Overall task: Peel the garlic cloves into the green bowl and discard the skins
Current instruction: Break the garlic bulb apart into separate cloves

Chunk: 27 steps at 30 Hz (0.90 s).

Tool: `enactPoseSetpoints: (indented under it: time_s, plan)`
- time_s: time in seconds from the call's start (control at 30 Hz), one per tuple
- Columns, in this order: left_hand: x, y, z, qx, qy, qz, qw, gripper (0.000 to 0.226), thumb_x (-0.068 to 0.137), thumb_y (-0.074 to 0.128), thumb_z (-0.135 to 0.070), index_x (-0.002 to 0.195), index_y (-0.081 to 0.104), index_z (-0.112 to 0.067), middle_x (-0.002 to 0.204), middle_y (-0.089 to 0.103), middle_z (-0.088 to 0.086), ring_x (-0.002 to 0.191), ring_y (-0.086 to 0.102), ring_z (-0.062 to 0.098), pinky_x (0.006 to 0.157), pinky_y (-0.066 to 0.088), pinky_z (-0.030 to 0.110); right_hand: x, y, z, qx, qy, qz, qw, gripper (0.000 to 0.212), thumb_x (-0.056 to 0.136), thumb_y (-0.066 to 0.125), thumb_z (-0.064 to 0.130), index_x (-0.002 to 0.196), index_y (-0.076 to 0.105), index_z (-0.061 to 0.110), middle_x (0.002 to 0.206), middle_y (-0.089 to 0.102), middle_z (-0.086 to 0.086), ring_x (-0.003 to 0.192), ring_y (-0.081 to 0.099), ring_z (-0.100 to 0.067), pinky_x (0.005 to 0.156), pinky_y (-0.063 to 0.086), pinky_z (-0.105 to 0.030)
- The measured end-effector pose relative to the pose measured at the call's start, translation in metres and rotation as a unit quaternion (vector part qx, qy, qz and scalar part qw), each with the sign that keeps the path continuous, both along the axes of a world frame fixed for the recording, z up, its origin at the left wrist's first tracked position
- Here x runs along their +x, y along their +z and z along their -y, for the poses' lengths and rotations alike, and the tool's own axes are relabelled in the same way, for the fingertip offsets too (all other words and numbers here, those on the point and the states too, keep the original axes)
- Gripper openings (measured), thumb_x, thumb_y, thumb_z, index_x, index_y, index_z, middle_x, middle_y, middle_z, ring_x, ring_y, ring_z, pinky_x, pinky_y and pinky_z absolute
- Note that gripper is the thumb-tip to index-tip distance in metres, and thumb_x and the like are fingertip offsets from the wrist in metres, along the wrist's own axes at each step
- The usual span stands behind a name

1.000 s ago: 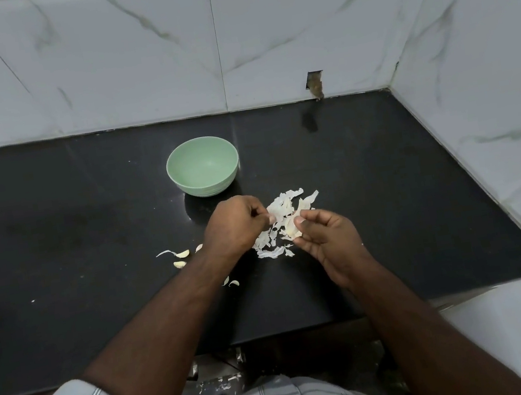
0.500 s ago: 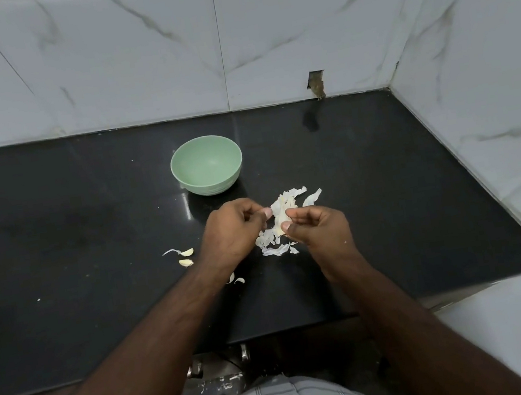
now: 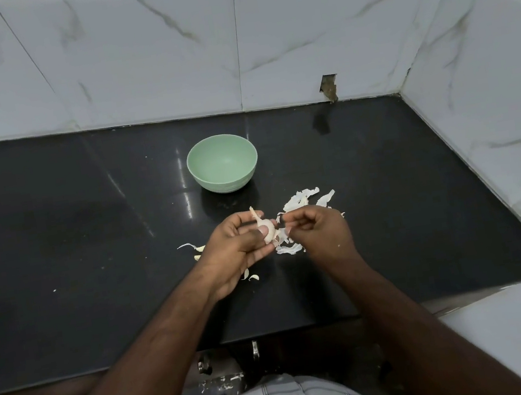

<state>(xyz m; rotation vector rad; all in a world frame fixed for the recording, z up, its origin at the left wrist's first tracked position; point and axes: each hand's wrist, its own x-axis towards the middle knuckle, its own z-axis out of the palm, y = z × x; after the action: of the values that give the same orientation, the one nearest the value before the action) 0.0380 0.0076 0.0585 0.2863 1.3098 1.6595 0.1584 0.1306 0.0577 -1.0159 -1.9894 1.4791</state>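
My left hand (image 3: 236,248) holds a pale garlic piece (image 3: 267,232) with a thin stem pointing up, fingers curled round it. Just to its right, my right hand (image 3: 320,234) pinches a strip of papery skin (image 3: 280,219) that hangs off the garlic. Both hands hover over the black counter (image 3: 92,256). The green bowl (image 3: 223,163) stands behind them, upright, and looks empty. A pile of white skins (image 3: 303,199) lies on the counter behind and under my right hand.
Small loose garlic bits (image 3: 197,250) and a curl of skin (image 3: 253,278) lie left of and below my left hand. Tiled walls close the back and the right side. The counter's front edge runs just below my forearms.
My left hand has turned palm up, so the garlic now shows. My right hand has shifted slightly right with the skin strip. The camera view has tilted down a little.
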Motion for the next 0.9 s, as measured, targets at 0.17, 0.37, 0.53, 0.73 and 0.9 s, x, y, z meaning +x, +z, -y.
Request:
enactPoseSetpoints:
  time_s: [0.17, 0.37, 0.53, 0.73, 0.9]
  plan:
    - [-0.003, -0.002, 0.01, 0.008, -0.019, 0.041, 0.999, 0.028, 0.097, 0.054, 0.006, 0.121, 0.063, -0.006, 0.123, 0.069, 0.018, 0.108, 0.069, 0.031, 0.09, 0.059, 0.035, 0.007, 0.009, -0.01, 0.075, -0.002, 0.093, 0.993, 0.026, 0.083, 0.068, 0.006, 0.09, 0.077, 0.029, 0.088, 0.076, 0.012, 0.082, 0.071, -0.006, 0.084, 0.057, -0.029]
    - [-0.005, -0.001, 0.015, 0.005, -0.024, 0.048, 0.999, 0.035, 0.097, 0.047, 0.009, 0.127, 0.063, -0.001, 0.123, 0.07, 0.018, 0.114, 0.066, 0.03, 0.097, 0.056, 0.037, -0.002, 0.013, 0.003, 0.175, 0.007, 0.026, 0.984, 0.022, 0.084, 0.071, 0.007, 0.098, 0.078, 0.023, 0.088, 0.068, 0.018, 0.084, 0.064, 0.003, 0.081, 0.049, -0.016]
    - [-0.004, 0.001, 0.016, 0.0, -0.025, 0.03, 0.999, 0.036, 0.096, 0.044, 0.012, 0.12, 0.067, -0.001, 0.114, 0.07, 0.018, 0.104, 0.069, 0.023, 0.092, 0.058, 0.033, -0.015, 0.009, 0.017, 0.11, 0.098, 0.059, 0.987, 0.029, 0.088, 0.073, 0.02, 0.117, 0.072, 0.021, 0.102, 0.071, 0.009, 0.091, 0.067, -0.004, 0.089, 0.053, -0.026]
    - [-0.002, 0.003, 0.017, -0.005, -0.033, 0.018, 0.999, 0.039, 0.094, 0.044, 0.014, 0.112, 0.071, -0.006, 0.105, 0.074, 0.014, 0.106, 0.069, 0.025, 0.096, 0.056, 0.034, -0.023, 0.001, 0.015, 0.023, 0.058, 0.028, 0.998, 0.021, 0.089, 0.071, 0.01, 0.11, 0.073, 0.013, 0.092, 0.075, 0.004, 0.082, 0.072, -0.009, 0.082, 0.061, -0.036]
    - [0.002, 0.0, 0.016, -0.008, -0.042, 0.012, 0.999, 0.037, 0.094, 0.045, 0.013, 0.122, 0.065, 0.001, 0.112, 0.072, 0.016, 0.119, 0.064, 0.034, 0.092, 0.057, 0.031, -0.022, 0.004, 0.013, 0.011, 0.049, 0.022, 0.998, 0.019, 0.089, 0.066, -0.001, 0.083, 0.069, 0.017, 0.071, 0.07, 0.006, 0.061, 0.066, -0.009, 0.069, 0.061, -0.035]
